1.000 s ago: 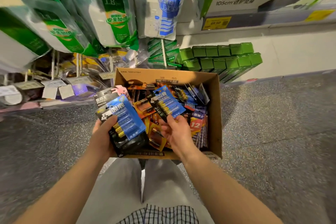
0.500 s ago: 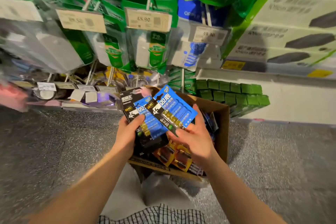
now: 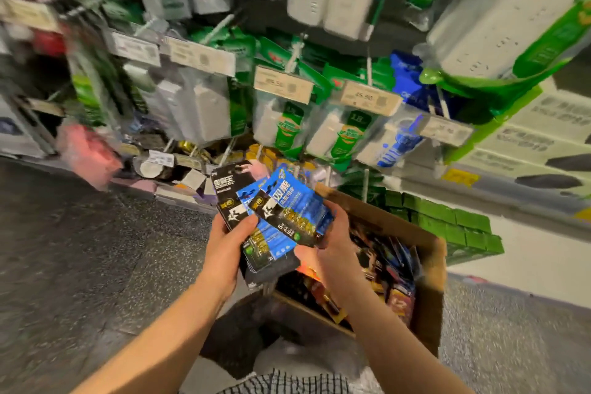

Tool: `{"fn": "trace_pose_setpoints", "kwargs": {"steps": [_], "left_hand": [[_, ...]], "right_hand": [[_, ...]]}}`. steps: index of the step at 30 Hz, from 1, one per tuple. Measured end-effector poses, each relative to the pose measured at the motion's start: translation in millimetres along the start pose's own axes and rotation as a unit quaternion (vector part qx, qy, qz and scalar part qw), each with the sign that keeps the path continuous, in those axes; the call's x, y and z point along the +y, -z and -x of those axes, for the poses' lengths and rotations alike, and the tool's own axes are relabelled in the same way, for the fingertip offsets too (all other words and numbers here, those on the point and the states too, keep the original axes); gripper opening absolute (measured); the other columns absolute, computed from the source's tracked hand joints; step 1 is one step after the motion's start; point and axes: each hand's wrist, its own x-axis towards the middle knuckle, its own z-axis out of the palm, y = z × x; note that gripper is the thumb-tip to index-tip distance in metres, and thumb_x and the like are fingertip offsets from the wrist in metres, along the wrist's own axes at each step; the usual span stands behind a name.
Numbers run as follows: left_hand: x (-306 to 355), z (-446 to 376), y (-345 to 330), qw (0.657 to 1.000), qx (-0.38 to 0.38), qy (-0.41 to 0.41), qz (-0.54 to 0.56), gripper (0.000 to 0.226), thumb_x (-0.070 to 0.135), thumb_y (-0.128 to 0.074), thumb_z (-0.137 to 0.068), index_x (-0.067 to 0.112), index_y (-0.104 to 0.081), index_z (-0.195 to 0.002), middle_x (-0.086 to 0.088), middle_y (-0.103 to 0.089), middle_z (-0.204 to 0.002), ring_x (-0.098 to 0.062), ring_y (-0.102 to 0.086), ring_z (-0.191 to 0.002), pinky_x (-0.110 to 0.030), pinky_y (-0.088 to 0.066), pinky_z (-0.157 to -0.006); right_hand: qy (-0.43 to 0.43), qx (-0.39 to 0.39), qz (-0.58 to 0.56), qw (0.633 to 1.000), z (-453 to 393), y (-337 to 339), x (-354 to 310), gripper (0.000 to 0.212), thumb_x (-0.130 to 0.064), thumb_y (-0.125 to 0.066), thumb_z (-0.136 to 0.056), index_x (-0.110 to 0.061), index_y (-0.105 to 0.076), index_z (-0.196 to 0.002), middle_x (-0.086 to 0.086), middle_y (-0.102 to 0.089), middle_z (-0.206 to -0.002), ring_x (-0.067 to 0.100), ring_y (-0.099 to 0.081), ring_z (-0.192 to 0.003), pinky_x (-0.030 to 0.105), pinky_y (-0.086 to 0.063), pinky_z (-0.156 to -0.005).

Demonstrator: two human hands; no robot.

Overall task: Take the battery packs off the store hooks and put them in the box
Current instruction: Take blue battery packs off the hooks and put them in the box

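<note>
Battery packs (image 3: 292,211), blue cards with black corners and rows of gold cells under clear plastic, are fanned over a black-carded pack (image 3: 228,198) above the near left corner of the cardboard box (image 3: 430,291). The left hand (image 3: 228,246) grips the lower packs; the right hand (image 3: 332,253) pinches the top one. More packs fill the box on the speckled floor (image 3: 96,249).

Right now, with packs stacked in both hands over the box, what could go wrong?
1. The left hand grips several fanned packs by one edge; the lower ones could slip out and land on the floor, since they hang left of the box.
2. The right hand holds the top blue pack loosely, so it may slide off.
</note>
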Motion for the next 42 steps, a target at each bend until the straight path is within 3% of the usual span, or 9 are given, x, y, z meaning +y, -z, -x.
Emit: {"fn": "trace_pose_setpoints", "kwargs": {"steps": [2, 7, 12, 18, 21, 23, 30, 34, 42], "left_hand": [[21.3, 1.6, 29.6, 1.000, 0.000, -0.017, 0.014, 0.065, 0.008, -0.074, -0.066, 0.004, -0.055, -0.127, -0.020, -0.067, -0.122, -0.024, -0.070, -0.090, -0.039, -0.059, -0.083], [82.7, 6.1, 117.7, 0.997, 0.013, -0.066, 0.022, 0.087, 0.033, -0.092, -0.046, 0.007, -0.060, -0.122, -0.012, -0.073, -0.111, -0.023, -0.072, -0.090, -0.038, -0.061, -0.080], [141.6, 13.6, 208.7, 0.993, 0.059, -0.102, 0.010, 0.035, 0.001, -0.072, -0.075, 0.012, -0.062, -0.107, 0.003, -0.077, -0.089, -0.010, -0.072, -0.076, -0.026, -0.059, -0.067], [220.5, 30.8, 277.9, 0.977, 0.135, -0.154, 0.059, 0.034, 0.006, -0.074, -0.070, 0.016, -0.063, -0.101, -0.001, -0.075, -0.089, -0.012, -0.072, -0.072, -0.027, -0.060, -0.063], [259.2, 31.6, 289.8, 0.970, 0.135, -0.189, 0.077, 0.027, 0.003, -0.071, -0.079, 0.015, -0.065, -0.102, -0.007, -0.076, -0.096, -0.022, -0.072, -0.082, -0.040, -0.061, -0.079], [287.9, 28.9, 289.7, 0.963, 0.140, -0.214, 0.083, 0.035, 0.014, -0.072, -0.068, 0.016, -0.065, -0.102, -0.008, -0.076, -0.099, -0.027, -0.071, -0.087, -0.047, -0.055, -0.089], [421.5, 19.4, 231.8, 0.937, 0.088, -0.332, 0.059, 0.076, 0.033, -0.082, -0.043, 0.013, -0.064, -0.115, -0.014, -0.075, -0.105, -0.035, -0.071, -0.095, -0.056, -0.054, -0.091], [516.9, 23.9, 165.9, 0.903, 0.008, -0.427, 0.043, 0.074, 0.023, -0.080, -0.049, 0.011, -0.063, -0.121, -0.014, -0.075, -0.106, -0.038, -0.070, -0.099, -0.054, -0.054, -0.089], [687.1, 51.3, 37.7, 0.820, -0.114, -0.560, 0.037, 0.021, 0.011, -0.066, -0.084, 0.014, -0.069, -0.105, -0.002, -0.077, -0.091, -0.019, -0.074, -0.078, -0.035, -0.060, -0.071]], "right_hand": [[0.018, -0.009, 0.006, 1.000, 4.0, -38.2, -7.5, 0.079, -0.019, -0.072, -0.052, -0.044, -0.037, -0.118, -0.001, -0.062, -0.120, 0.014, -0.064, -0.106, 0.040, -0.052, -0.096], [0.046, -0.019, -0.020, 0.999, 19.1, -145.3, -27.5, 0.063, -0.014, -0.075, -0.062, -0.024, -0.043, -0.115, -0.007, -0.064, -0.106, -0.002, -0.065, -0.088, 0.018, -0.050, -0.079], [0.050, 0.020, -0.031, 0.998, 30.4, -254.0, -50.3, 0.033, -0.002, -0.075, -0.079, -0.018, -0.051, -0.093, -0.001, -0.060, -0.081, 0.001, -0.058, -0.069, 0.014, -0.045, -0.063], [0.099, -0.077, 0.008, 0.992, 21.3, -346.6, -109.1, 0.046, 0.004, -0.078, -0.070, -0.010, -0.058, -0.109, -0.010, -0.065, -0.076, -0.004, -0.055, -0.057, 0.008, -0.044, -0.060], [0.083, -0.100, -0.051, 0.990, 15.5, -377.4, -144.5, 0.025, 0.010, -0.075, -0.071, -0.012, -0.066, -0.079, 0.000, -0.070, -0.069, 0.012, -0.061, -0.063, 0.033, -0.052, -0.068], [0.076, -0.086, -0.083, 0.990, 9.7, -392.8, -167.6, 0.028, 0.002, -0.078, -0.072, -0.013, -0.058, -0.084, 0.014, -0.067, -0.081, 0.024, -0.060, -0.074, 0.046, -0.049, -0.071], [0.183, -0.104, -0.127, 0.969, 2.7, -397.3, -299.3, 0.042, -0.015, -0.083, -0.059, -0.007, -0.052, -0.087, 0.007, -0.062, -0.062, 0.013, -0.056, -0.048, 0.024, -0.045, -0.041], [0.298, -0.088, -0.176, 0.934, 6.5, -377.7, -405.5, 0.047, -0.024, -0.076, -0.051, -0.005, -0.055, -0.088, 0.010, -0.061, -0.063, 0.015, -0.054, -0.049, 0.024, -0.042, -0.039], [0.475, -0.069, -0.234, 0.846, 17.9, -341.3, -590.6, 0.004, -0.017, -0.064, -0.090, -0.015, -0.063, -0.088, 0.000, -0.066, -0.069, 0.009, -0.061, -0.055, 0.023, -0.049, -0.045]]}}
